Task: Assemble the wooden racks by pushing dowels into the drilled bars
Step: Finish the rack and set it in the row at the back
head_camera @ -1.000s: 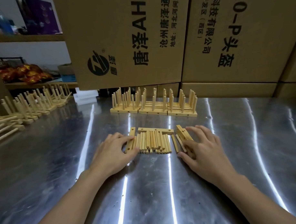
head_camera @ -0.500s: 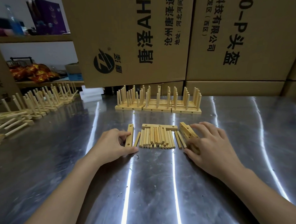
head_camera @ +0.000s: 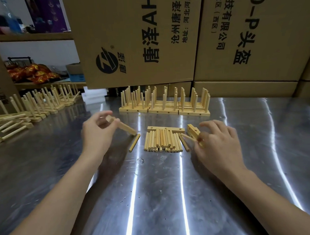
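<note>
Pale, unfinished wood throughout; matte, light grain.
Bundle of dowels [head_camera: 163, 140], centre of frame: short round rods, side by side, cut ends toward the camera.
Across the bundle's far ends, flat drilled bar [head_camera: 166, 129]: square-edged, round holes on the top face.
Single dowel [head_camera: 134, 142] just left of the bundle, angled, apart from it.
Left hand [head_camera: 98, 135], motion-blurred, fingers gripping one end of a tilted bar [head_camera: 123, 127]; other end of that bar down on the worktop [head_camera: 153, 187], just above the single dowel.
Right hand [head_camera: 220, 143] right of the bundle, fingers loosely curved over stacked bars [head_camera: 193, 131]; thumb tip at the end of a slanted dowel [head_camera: 188, 137]. Pinched or only touched: cannot tell.

Against 0.5 s ago: left hand then flat on the worktop, bar flat beside the bundle; now raised at one end. Right hand at the same stack.

Worktop of brushed steel, scratched, with long bright streaks of reflection and dark specks.
Finished racks [head_camera: 164, 106] upright at centre rear; more racks [head_camera: 39, 105] at left edge.
Printed cardboard boxes [head_camera: 139, 38] stacked behind.
Upper left, shelf [head_camera: 30, 36]; below it, red-gold foil packets [head_camera: 31, 72].
</note>
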A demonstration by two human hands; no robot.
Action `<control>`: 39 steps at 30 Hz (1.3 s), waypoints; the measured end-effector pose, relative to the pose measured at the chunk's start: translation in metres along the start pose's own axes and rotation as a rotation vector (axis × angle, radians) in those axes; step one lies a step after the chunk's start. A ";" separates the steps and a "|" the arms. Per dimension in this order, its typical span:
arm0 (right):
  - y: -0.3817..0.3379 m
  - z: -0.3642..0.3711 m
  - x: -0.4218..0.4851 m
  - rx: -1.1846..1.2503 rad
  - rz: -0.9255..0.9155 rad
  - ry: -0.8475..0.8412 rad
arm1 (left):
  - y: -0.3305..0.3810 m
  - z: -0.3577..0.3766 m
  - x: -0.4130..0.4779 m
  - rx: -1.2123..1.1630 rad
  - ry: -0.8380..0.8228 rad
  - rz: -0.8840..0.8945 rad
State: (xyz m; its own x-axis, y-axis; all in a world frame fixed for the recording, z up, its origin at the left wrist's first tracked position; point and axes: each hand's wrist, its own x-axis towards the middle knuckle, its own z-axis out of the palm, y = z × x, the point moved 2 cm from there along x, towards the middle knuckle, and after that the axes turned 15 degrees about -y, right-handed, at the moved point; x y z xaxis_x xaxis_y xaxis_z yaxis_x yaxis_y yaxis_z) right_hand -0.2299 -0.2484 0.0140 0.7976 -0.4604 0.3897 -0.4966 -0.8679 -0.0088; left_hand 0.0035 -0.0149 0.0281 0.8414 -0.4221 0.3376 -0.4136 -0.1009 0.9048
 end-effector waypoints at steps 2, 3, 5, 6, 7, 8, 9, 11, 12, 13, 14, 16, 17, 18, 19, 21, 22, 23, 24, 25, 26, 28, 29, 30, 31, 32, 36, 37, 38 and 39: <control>0.006 -0.008 -0.001 0.128 0.036 0.131 | 0.005 0.001 0.001 -0.226 -0.009 0.018; 0.009 -0.012 -0.002 0.206 0.052 0.169 | 0.007 0.002 0.001 -0.292 -0.048 0.032; 0.014 -0.015 -0.003 0.420 0.080 0.216 | 0.011 0.008 0.000 -0.366 -0.164 0.076; 0.016 -0.015 -0.004 0.544 0.094 0.226 | 0.013 0.012 -0.001 -0.390 -0.216 0.099; 0.018 -0.015 -0.005 0.660 0.107 0.228 | 0.015 0.016 -0.002 -0.413 -0.258 0.114; 0.020 -0.014 -0.006 0.754 0.114 0.229 | 0.016 0.020 -0.004 -0.441 -0.296 0.118; 0.021 -0.014 -0.005 0.824 0.111 0.231 | 0.017 0.024 -0.005 -0.480 -0.338 0.113; 0.022 -0.016 -0.004 0.927 0.080 0.224 | 0.019 0.031 -0.009 -0.568 -0.439 0.081; 0.020 -0.017 -0.004 0.974 0.057 0.215 | 0.021 0.034 -0.011 -0.595 -0.492 0.061; 0.019 -0.019 -0.004 1.018 0.034 0.205 | 0.022 0.036 -0.014 -0.601 -0.541 0.043; 0.017 -0.020 -0.004 1.056 0.014 0.194 | 0.023 0.038 -0.016 -0.584 -0.585 0.025; 0.014 -0.022 -0.005 1.143 -0.019 0.167 | 0.026 0.043 -0.021 -0.486 -0.676 -0.009; 0.011 -0.023 -0.005 1.205 -0.036 0.152 | 0.027 0.046 -0.024 -0.422 -0.726 -0.028; 0.009 -0.024 -0.006 1.275 -0.054 0.136 | 0.026 0.050 -0.027 -0.358 -0.777 -0.048; 0.007 -0.026 -0.006 1.337 -0.071 0.120 | 0.025 0.053 -0.030 -0.292 -0.817 -0.067; 0.003 -0.028 -0.007 1.403 -0.090 0.083 | 0.022 0.060 -0.037 -0.148 -0.857 -0.096; 0.002 -0.028 -0.007 1.420 -0.096 0.064 | 0.021 0.064 -0.040 -0.097 -0.879 -0.103; 0.001 -0.028 -0.007 1.440 -0.100 0.047 | 0.019 0.069 -0.044 -0.065 -0.911 -0.103; 0.000 -0.028 -0.007 1.465 -0.103 0.029 | 0.018 0.074 -0.047 -0.033 -0.942 -0.096; -0.001 -0.027 -0.007 1.490 -0.106 0.010 | 0.017 0.078 -0.049 0.017 -0.959 -0.076; -0.002 -0.026 -0.007 1.512 -0.112 -0.008 | 0.017 0.081 -0.051 0.086 -0.964 -0.042; -0.002 -0.025 -0.007 1.541 -0.127 -0.040 | 0.017 0.086 -0.054 0.253 -0.967 0.049; -0.003 -0.025 -0.006 1.551 -0.134 -0.051 | 0.019 0.087 -0.056 0.321 -0.956 0.095; -0.003 -0.025 -0.006 1.555 -0.141 -0.061 | 0.022 0.088 -0.058 0.361 -0.933 0.132; -0.003 -0.025 -0.006 1.552 -0.147 -0.068 | 0.026 0.088 -0.059 0.365 -0.906 0.158; -0.003 -0.025 -0.006 1.545 -0.153 -0.070 | 0.029 0.089 -0.060 0.334 -0.891 0.173; -0.004 -0.024 -0.006 1.517 -0.170 -0.063 | 0.042 0.086 -0.063 0.029 -1.011 0.132; -0.003 -0.024 -0.007 1.515 -0.170 -0.059 | 0.043 0.085 -0.063 -0.008 -1.008 0.130; -0.003 -0.023 -0.007 1.513 -0.170 -0.056 | 0.043 0.085 -0.063 -0.023 -0.988 0.131; -0.003 -0.023 -0.007 1.513 -0.169 -0.055 | 0.043 0.085 -0.062 -0.025 -0.963 0.136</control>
State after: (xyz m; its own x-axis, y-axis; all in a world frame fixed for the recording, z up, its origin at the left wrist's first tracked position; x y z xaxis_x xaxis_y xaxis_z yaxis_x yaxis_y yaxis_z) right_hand -0.2421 -0.2384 0.0327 0.8356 -0.3159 0.4495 0.3778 -0.2636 -0.8876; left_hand -0.0957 -0.0693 0.0237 0.1379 -0.9861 0.0929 -0.4691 0.0176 0.8830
